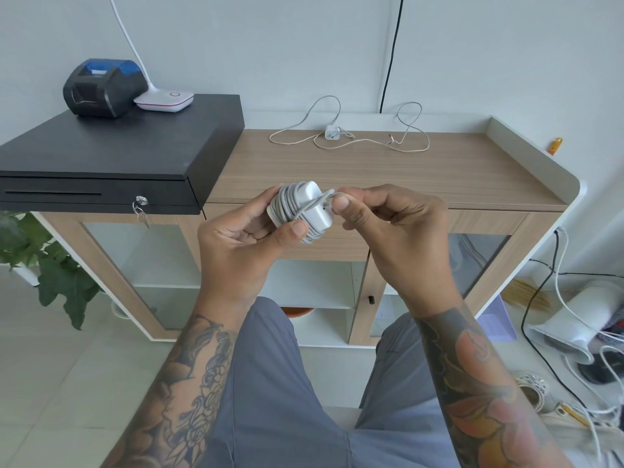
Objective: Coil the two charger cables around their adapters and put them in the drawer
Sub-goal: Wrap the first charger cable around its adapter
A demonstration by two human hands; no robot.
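Your left hand [250,231] holds the wrapped adapter [299,211] in a curled grip; your right hand [381,224] pinches its cable end [329,194]. The second charger [332,132] lies far on the tabletop [439,170].

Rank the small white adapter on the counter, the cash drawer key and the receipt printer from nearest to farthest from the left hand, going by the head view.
From the left hand:
1. Cash drawer key, just left of it, on the black drawer's front.
2. Small white adapter, up and right, at the counter's back.
3. Receipt printer, far upper left, on top of the drawer box.

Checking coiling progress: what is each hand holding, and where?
Left hand grips the white adapter around its coiled middle; right hand pinches the cable's free end.
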